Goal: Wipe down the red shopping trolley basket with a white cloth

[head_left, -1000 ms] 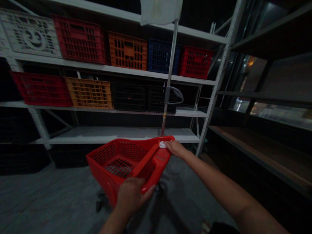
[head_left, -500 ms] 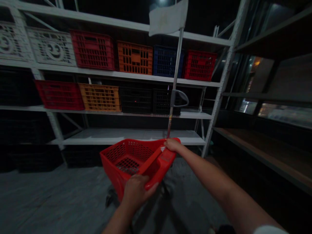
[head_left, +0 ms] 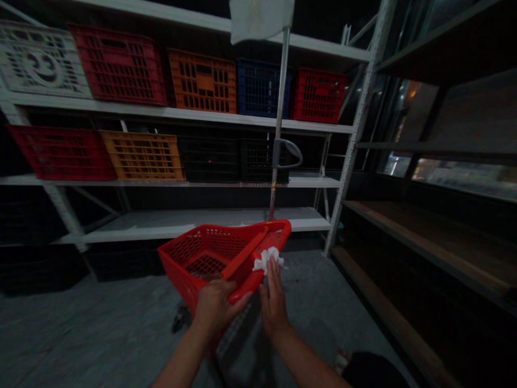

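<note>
A small red plastic shopping cart (head_left: 189,280) with a meshed basket stands before me, its handle end turned toward me. My left hand (head_left: 214,307) is closed round the near corner of its rim, beside the handle. With outstretched fingers my right hand (head_left: 275,302) presses a crumpled white tissue (head_left: 267,261) onto the red handle panel. From the cart's far side rises a metal pole (head_left: 281,91) with a grey loop grip (head_left: 288,153) and a white flag (head_left: 262,20) on top.
White metal shelving (head_left: 210,233) spans the back, holding a white smiley crate (head_left: 44,63), an orange crate (head_left: 202,82), a blue crate (head_left: 263,89), a yellow crate (head_left: 143,156), and several red and black ones. Dark wooden-topped shelves (head_left: 420,237) line the right. Grey concrete floor (head_left: 117,328) lies below.
My right hand has come from the handle's far end back toward me, and the white tissue now shows spread under its fingers. My left hand keeps its grip. The view has shifted slightly right.
</note>
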`<state>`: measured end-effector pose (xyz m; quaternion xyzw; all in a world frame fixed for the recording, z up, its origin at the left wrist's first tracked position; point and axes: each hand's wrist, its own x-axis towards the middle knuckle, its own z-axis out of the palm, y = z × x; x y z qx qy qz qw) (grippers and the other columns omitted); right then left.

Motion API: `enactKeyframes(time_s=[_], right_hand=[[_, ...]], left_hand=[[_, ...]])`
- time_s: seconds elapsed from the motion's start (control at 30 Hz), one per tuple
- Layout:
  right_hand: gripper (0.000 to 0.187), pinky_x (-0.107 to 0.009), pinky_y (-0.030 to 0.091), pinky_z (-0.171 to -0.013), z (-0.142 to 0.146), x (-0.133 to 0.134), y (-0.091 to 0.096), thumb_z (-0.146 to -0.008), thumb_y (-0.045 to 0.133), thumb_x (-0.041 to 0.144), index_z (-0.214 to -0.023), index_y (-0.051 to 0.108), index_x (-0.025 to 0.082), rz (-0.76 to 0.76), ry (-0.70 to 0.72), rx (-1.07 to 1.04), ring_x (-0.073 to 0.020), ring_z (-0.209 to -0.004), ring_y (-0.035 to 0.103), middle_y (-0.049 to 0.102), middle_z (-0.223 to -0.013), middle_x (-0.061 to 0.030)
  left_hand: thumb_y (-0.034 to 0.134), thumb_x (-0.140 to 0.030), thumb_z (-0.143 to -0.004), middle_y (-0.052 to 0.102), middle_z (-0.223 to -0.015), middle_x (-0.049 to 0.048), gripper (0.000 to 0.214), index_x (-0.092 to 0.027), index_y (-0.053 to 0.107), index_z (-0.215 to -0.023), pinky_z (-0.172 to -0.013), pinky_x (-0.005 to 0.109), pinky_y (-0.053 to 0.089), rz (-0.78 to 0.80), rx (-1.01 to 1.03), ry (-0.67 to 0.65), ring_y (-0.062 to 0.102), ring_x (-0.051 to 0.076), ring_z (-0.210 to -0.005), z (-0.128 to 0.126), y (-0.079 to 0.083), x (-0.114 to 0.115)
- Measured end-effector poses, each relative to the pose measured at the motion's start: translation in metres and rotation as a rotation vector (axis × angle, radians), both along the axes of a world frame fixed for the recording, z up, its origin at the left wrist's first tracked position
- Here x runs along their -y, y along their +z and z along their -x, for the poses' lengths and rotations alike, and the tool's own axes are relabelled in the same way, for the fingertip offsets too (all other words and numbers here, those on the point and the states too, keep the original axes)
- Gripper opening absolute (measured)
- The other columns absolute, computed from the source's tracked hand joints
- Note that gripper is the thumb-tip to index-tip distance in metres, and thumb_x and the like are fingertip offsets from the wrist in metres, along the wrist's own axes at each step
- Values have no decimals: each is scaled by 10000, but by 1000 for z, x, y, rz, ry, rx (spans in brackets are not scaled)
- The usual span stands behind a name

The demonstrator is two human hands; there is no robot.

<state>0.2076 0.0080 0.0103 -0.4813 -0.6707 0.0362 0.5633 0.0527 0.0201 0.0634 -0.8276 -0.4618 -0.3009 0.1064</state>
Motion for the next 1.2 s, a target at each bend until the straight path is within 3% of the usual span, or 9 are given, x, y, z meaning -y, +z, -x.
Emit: enactKeyframes(time_s=[0.13, 0.3, 0.53, 0.67, 0.77, 0.93, 1.03, 1.13, 1.2], right_hand=[[544, -440, 167, -1071, 1, -30, 10, -908, 237, 330, -1395, 64, 161, 56, -70, -273, -189, -1333, 72, 77, -1459, -75], [540, -393, 220, -1051, -15, -79, 36, -910, 124, 357, -1378, 130, 87, 168, -155, -466, -172, -1315, 175, 199, -1424, -145], [552, -352, 223, -1057, 12, -31, 10, -905, 221, 362, -1393, 61, 161, 108, -6, -454, -151, -1321, 149, 116, -1453, -81], [430, -352, 303, -1010, 4, -16, 6, -894, 291, 304, -1306, 364, 205, 28, 0, -402, -183, -1243, 326, 302, -1370, -83], [322, -357, 399, -897, -4, -12, 11, -856, 386, 274, -1116, 571, 230, -39, -72, -363, -200, -1046, 479, 468, -1138, -90], [336, -350, 424, -833, 8, -2, 11, -838, 375, 230, -1131, 540, 238, -86, 10, -371, -198, -961, 511, 530, -1006, -82], [315, -340, 425, -808, 0, -19, 15, -836, 339, 246, -1042, 574, 209, -50, -58, -416, -204, -928, 525, 550, -981, -93], [365, -323, 436, -752, -30, -58, 28, -840, 258, 262, -1028, 551, 153, 80, -256, -443, -213, -884, 543, 574, -940, -117], [426, -321, 443, -714, -48, -83, 37, -845, 168, 240, -1104, 484, 120, 218, -241, -211, -222, -887, 550, 585, -944, -139]], left_hand=[[454, -519, -744, 617, -552, 32, 396, -180, 594, -594, -570, 241, 426, -87, -13, -23, 590, 150, -558, -2, -1, 2], [454, -533, -740, 617, -542, 28, 400, -187, 597, -599, -537, 236, 423, -118, -52, 3, 593, 154, -551, -7, -2, 6], [458, -527, -739, 629, -556, 26, 390, -193, 604, -599, -551, 246, 436, -133, -62, 52, 601, 162, -564, -5, -3, 4], [462, -522, -742, 638, -563, 37, 385, -193, 615, -616, -540, 257, 443, -130, -29, 27, 601, 169, -562, 0, -2, 5], [467, -518, -742, 634, -551, 46, 383, -191, 616, -609, -524, 269, 446, -159, -5, 11, 599, 179, -552, 2, -2, 6], [476, -521, -736, 644, -571, 39, 384, -182, 630, -638, -542, 256, 459, -190, 15, -24, 599, 160, -548, 4, -3, 9], [488, -517, -733, 655, -599, 40, 375, -178, 633, -670, -561, 252, 467, -229, 38, -36, 606, 156, -567, 8, -5, 9], [499, -502, -736, 650, -597, 33, 354, -179, 627, -668, -560, 248, 466, -234, 48, -69, 602, 149, -564, 13, -6, 10], [500, -498, -737, 646, -591, 31, 352, -177, 625, -662, -554, 249, 461, -224, 53, -83, 597, 148, -558, 15, -6, 10]])
